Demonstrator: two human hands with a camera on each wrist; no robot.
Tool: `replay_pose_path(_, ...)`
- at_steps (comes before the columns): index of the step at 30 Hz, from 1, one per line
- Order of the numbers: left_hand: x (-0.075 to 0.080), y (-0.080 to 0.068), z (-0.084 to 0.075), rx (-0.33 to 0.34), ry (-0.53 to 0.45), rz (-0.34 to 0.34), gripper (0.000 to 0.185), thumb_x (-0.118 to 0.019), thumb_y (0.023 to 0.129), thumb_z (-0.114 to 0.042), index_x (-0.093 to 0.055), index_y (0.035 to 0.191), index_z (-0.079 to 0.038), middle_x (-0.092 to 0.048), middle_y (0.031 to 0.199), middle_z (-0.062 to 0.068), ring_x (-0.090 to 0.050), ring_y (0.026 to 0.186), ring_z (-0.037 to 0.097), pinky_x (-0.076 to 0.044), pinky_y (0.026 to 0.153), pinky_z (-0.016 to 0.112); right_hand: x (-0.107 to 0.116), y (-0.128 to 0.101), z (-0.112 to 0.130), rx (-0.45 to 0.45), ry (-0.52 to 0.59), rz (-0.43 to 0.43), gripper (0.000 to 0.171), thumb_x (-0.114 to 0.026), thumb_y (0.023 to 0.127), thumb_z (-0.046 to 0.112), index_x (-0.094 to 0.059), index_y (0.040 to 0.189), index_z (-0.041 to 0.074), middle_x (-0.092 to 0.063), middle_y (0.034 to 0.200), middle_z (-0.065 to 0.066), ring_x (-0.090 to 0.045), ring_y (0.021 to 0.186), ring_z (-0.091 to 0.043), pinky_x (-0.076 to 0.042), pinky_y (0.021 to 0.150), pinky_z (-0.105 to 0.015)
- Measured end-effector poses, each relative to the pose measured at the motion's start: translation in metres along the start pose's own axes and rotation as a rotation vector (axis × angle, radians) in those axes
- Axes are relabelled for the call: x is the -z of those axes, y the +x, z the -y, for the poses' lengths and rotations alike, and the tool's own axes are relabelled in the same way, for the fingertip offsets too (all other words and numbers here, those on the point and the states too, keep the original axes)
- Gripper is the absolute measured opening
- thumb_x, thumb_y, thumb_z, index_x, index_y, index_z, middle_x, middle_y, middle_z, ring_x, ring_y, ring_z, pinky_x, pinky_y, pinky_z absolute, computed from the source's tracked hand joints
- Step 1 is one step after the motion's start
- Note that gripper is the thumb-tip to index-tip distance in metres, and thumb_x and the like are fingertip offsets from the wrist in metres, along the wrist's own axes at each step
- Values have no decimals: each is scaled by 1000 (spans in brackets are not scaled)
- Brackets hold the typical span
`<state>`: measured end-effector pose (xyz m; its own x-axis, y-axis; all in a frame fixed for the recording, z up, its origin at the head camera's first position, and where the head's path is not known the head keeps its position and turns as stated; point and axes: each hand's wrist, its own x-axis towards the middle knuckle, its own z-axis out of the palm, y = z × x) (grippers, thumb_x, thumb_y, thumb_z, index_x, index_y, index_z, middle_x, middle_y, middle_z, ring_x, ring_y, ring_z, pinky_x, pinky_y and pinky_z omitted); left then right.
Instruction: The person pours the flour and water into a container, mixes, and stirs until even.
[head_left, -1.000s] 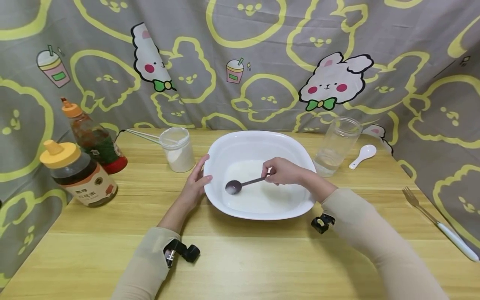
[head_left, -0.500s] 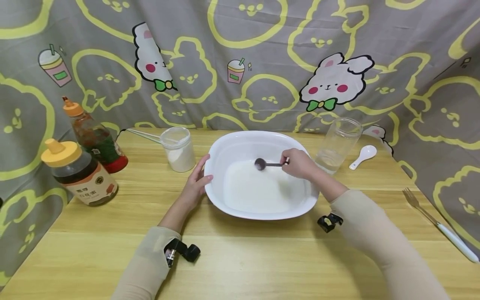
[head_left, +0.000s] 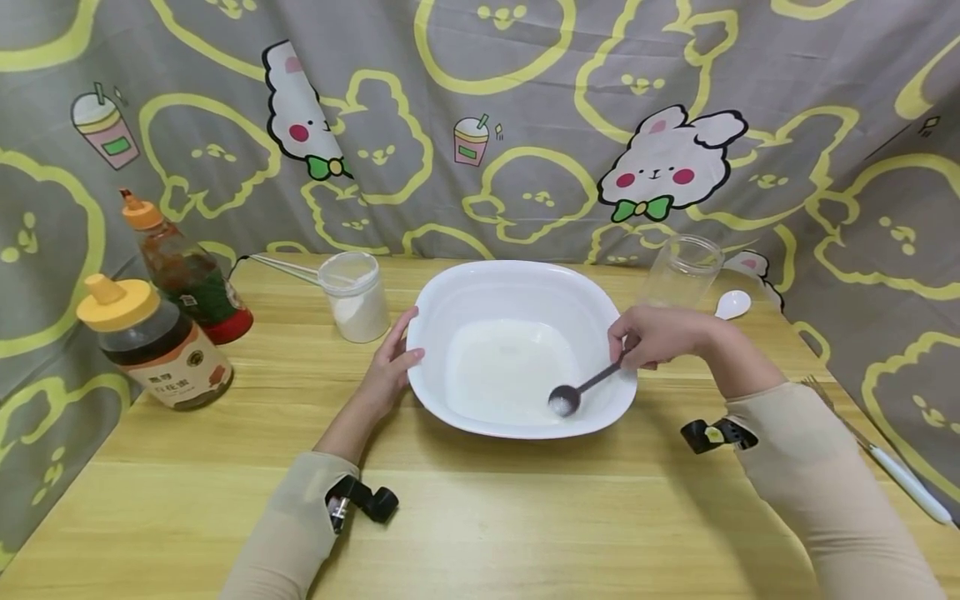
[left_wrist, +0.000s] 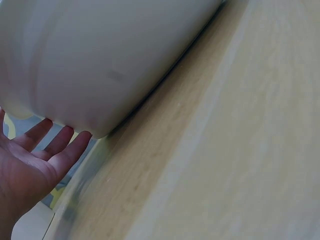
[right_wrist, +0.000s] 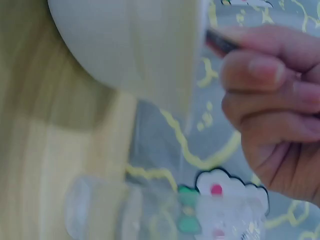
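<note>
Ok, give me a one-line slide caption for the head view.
Right hand stirs a spoon through white liquid in a white bowl; left hand steadies its rim.

The right hand (right_wrist: 272,100) pinches a dark spoon handle (right_wrist: 222,42) just beside the white bowl's (right_wrist: 135,45) outer wall. A clear jar (right_wrist: 107,212) shows blurred on the counter (right_wrist: 30,150) below.
</note>
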<state>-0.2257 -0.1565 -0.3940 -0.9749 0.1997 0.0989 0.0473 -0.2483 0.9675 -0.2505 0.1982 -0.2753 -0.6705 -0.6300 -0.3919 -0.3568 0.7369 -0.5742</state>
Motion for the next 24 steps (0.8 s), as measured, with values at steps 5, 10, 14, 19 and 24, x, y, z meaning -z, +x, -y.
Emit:
replay_pose_path(5, 0, 0, -1, 0, -2, -1, 64, -49, 80, -8, -23, 137, -22, -33, 127, 20, -37, 107, 40, -48, 74, 41, -18, 22, 9, 124, 84, 68, 11, -53, 75, -3, -60, 79, 4, -44, 49, 0, -37, 42, -9, -29, 39, -17)
replay_pose_path(10, -1, -1, 1, -6, -12, -1, 65, -49, 79, -7, -23, 137, -20, -32, 127, 22, -39, 105, 38, -51, 69, 33, -37, 54, 20, 178, 153, 14, 8, -53, 79, 0, -59, 85, 0, -43, 47, -1, -34, 39, -9, -29, 38, -18)
replay_pose_path(14, -1, -1, 2, -8, -14, 1, 65, -48, 79, -6, -22, 138, -19, -32, 126, 23, -42, 103, 35, -51, 68, 33, -46, 74, 27, 161, 159, -71, 9, -53, 80, 2, -59, 87, -1, -45, 47, -3, -35, 39, -11, -29, 37, -20)
replay_pose_path(19, 0, -1, 2, -10, -10, -2, 65, -48, 79, -6, -22, 138, -18, -33, 126, 24, -43, 102, 35, -51, 69, 34, -47, 89, 30, 142, 85, -212, 9, -53, 80, 3, -59, 86, 0, -46, 47, -3, -38, 41, -12, -31, 40, -21)
replay_pose_path(24, 3, 0, 5, -60, 19, 25, 67, -54, 78, -16, -24, 137, -21, -34, 124, 25, -46, 100, 34, -50, 70, 36, -45, 97, 27, 111, -5, -327, 9, -53, 79, 3, -59, 85, 1, -48, 48, -1, -43, 43, -12, -35, 43, -22)
